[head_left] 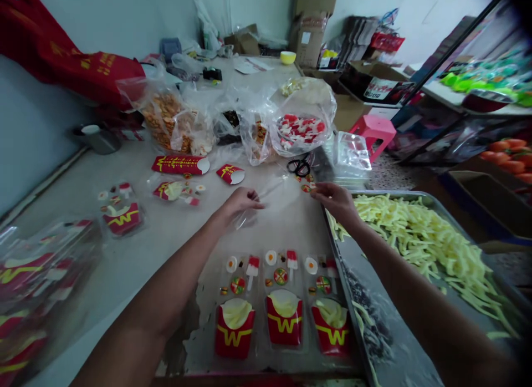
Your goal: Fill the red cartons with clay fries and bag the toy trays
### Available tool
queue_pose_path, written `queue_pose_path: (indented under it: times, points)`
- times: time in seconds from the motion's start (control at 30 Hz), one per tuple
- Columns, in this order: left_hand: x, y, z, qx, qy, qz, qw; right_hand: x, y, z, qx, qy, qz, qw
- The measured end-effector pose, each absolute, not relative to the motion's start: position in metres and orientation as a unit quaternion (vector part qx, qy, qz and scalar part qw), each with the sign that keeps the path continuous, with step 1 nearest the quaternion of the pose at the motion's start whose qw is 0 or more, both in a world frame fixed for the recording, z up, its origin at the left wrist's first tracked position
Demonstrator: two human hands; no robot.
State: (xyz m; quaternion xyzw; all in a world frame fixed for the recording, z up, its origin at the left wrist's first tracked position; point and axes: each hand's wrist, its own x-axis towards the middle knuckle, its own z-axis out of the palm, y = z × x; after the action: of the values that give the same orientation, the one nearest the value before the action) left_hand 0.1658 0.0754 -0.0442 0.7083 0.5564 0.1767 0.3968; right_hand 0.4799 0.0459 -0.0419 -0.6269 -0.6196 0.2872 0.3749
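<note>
My left hand point(245, 203) pinches a thin clear plastic piece point(246, 218), blurred, above the middle of the table. Further right, my right hand point(336, 200) has its fingertips together at a small toy pizza point(307, 187), by the tray's corner. Other little round pieces lie just behind it, close to black-handled scissors point(299, 165). In front of me, three clear blister packs stand in a row, each with a red fries box point(235, 334), a toy egg point(271, 258), a toy popsicle point(252, 268) and a pizza point(280, 276).
A metal tray point(339, 265) of pale toy fries point(419, 237) sits at the right. More filled packs point(122, 212) lie left. Plastic bags of small parts point(301, 129) line the back, with stacked red boxes point(180, 164) before them. A pink stool point(376, 133) stands beyond.
</note>
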Motion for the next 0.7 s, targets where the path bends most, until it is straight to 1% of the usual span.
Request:
queue_pose_path:
  times: [0.1,0.17,0.23,0.4,0.5,0.57,0.6,0.63,0.7]
  points:
    - [0.131,0.054,-0.033,0.65,0.509,0.294,0.481,0.453,0.052,-0.031,-0.54,-0.576,0.438,0.43]
    - [0.114,0.038,-0.022,0.624,0.514,0.313,0.499,0.425,0.054,-0.016,-0.476,-0.561,0.515,0.439]
    - [0.102,0.021,-0.01,0.612,0.536,0.31,0.491,0.396,0.053,0.002,-0.425,-0.553,0.563,0.444]
    - [0.08,-0.018,0.019,0.608,0.557,0.298,0.48,0.342,0.044,0.029,-0.363,-0.561,0.621,0.411]
    - [0.054,-0.04,0.033,0.606,0.571,0.266,0.485,0.33,0.038,0.032,-0.364,-0.558,0.637,0.388]
    - [0.034,-0.058,0.038,0.59,0.574,0.246,0.512,0.328,0.033,0.031,-0.377,-0.527,0.652,0.394]
    - [0.025,-0.069,0.038,0.564,0.569,0.257,0.541,0.327,0.031,0.03,-0.386,-0.501,0.658,0.409]
    - [0.02,-0.081,0.036,0.524,0.559,0.295,0.571,0.326,0.028,0.028,-0.394,-0.471,0.663,0.428]
    - [0.024,-0.106,0.025,0.422,0.516,0.422,0.614,0.322,0.019,0.024,-0.405,-0.413,0.668,0.468]
